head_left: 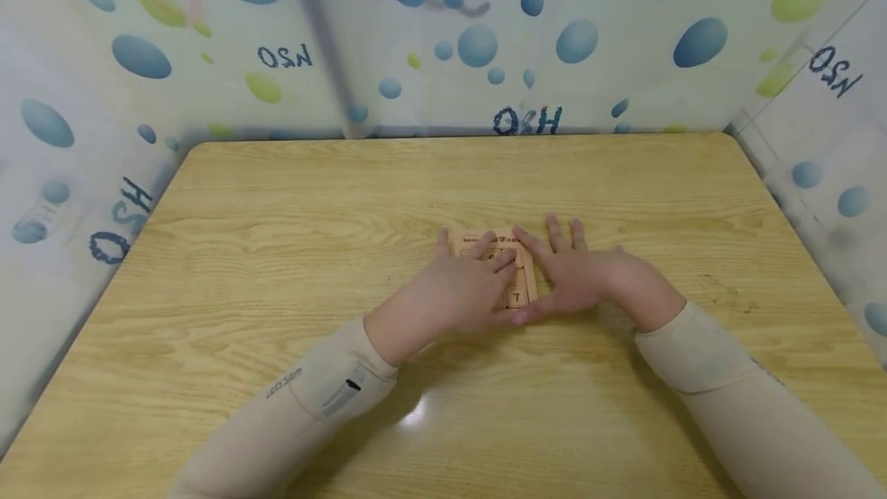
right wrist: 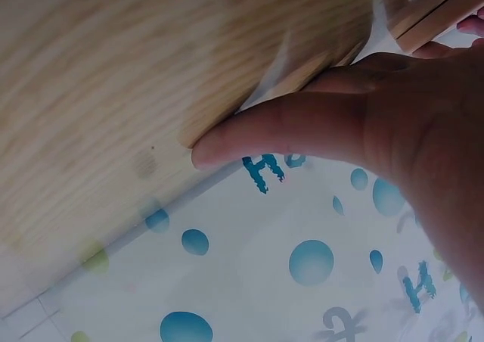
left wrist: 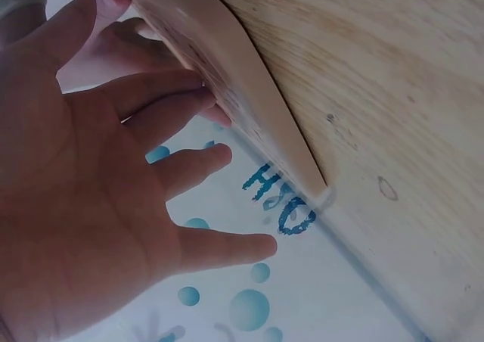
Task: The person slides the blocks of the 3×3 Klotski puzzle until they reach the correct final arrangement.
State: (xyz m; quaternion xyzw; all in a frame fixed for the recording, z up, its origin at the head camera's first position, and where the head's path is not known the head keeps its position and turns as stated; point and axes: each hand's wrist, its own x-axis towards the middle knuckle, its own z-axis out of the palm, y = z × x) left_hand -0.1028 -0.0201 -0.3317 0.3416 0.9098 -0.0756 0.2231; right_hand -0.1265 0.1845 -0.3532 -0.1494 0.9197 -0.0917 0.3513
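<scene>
A small wooden number sliding puzzle lies flat on the table under my hands. Its tile marked 7 shows near the lower right corner, while most other tiles are hidden by my left hand. That hand reaches over the puzzle with fingers spread, index and middle fingertips right at the tiles. In the left wrist view the puzzle's thick side shows beyond the fingers. My right hand rests along the right side, its index fingertip by the upper right corner and thumb by the lower right; its other fingers stretch out straight over the table.
The light wood-grain table spreads out on all sides of the puzzle. At its back edge stands a pale wall covering with blue and green spots and H2O lettering, which continues along both sides.
</scene>
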